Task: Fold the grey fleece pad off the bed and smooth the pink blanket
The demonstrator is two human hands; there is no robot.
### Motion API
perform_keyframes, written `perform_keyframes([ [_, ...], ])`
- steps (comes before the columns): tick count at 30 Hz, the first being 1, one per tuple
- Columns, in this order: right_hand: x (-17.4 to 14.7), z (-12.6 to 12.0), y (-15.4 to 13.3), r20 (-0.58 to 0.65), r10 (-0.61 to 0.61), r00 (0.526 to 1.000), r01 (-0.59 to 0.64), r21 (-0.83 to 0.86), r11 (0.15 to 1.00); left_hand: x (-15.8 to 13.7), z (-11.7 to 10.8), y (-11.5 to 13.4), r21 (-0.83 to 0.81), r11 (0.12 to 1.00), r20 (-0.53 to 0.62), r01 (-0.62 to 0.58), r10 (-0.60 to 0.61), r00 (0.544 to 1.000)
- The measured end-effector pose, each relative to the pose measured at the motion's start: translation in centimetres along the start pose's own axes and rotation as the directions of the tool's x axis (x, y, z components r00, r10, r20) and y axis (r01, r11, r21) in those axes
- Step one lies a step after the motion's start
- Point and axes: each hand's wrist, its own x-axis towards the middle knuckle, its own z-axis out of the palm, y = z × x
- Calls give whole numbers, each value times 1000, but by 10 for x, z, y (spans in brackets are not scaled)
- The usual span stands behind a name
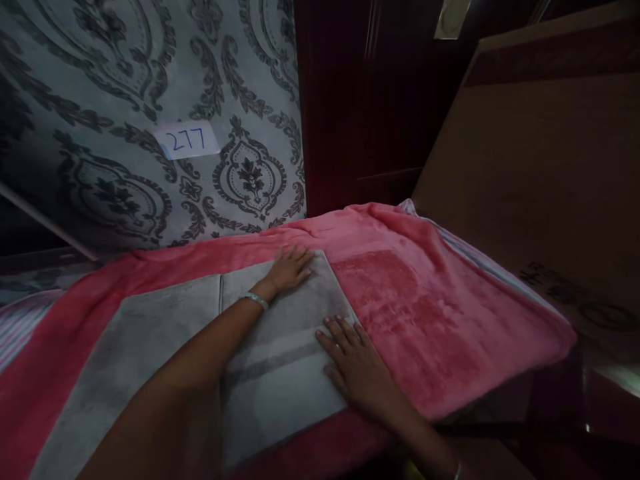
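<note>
A grey, soft-looking panel [165, 340] lies flat, with a straight crease or seam dividing it into two parts. Near the far right corner of its right part, my left hand [290, 268] rests with fingers spread, a bracelet on the wrist. My right hand [357, 367] is laid palm down across the panel's right edge, its fingers apart on the grey surface. A darker band crosses the right part between the crease and my right hand. Beneath the panel is a pink plush blanket [425, 320]. Neither hand grips anything.
Patterned wallpaper [250, 170] with a paper label [190, 139] marked 277 stands behind. A dark red door [350, 100] is beside it. At the right leans a large cardboard box [540, 167]. Striped cloth [30, 320] shows under the blanket's left side.
</note>
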Motion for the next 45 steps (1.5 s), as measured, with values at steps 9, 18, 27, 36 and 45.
perform_keyframes([
  [9,-1,8,2,2,-5,1000,5,13,1000,29,25,6,-66,974,59,-215,219,974],
  [18,2,-4,-3,57,35,998,-34,-14,999,70,-8,18,83,977,8,195,-197,980],
  [27,30,-22,10,1,-25,1000,25,80,997,-99,-39,23,16,975,82,224,-224,971],
  [36,103,3,19,-75,-35,997,24,-137,990,-212,-15,23,136,800,-51,585,-584,810],
  [45,117,-17,54,-12,251,968,-250,-143,958,-214,-3,25,56,839,-135,541,-531,837],
])
